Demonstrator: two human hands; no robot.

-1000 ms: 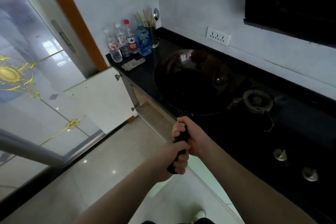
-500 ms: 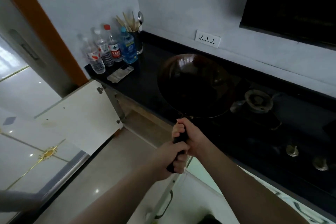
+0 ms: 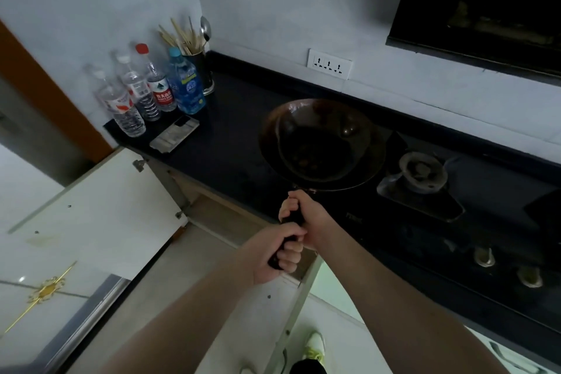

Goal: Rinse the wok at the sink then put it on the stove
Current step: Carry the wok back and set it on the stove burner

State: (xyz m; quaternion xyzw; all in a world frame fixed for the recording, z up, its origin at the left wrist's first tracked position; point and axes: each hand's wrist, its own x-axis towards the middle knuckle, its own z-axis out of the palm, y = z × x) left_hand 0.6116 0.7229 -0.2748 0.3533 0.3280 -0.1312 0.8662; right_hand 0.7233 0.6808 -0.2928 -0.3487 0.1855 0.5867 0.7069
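Head view: left hand and right hand both clamp the handle, steadying the heavy wok near the burner.

Dim kitchen, daylight from the left, wide-angle bend at the edges.
The black stone counter and black glass stove top sink into shadow, detail lost; the dark round metal wok shows faint glints on its rim; the glossy pale floor tiles glare; the left edge is slightly blurred.
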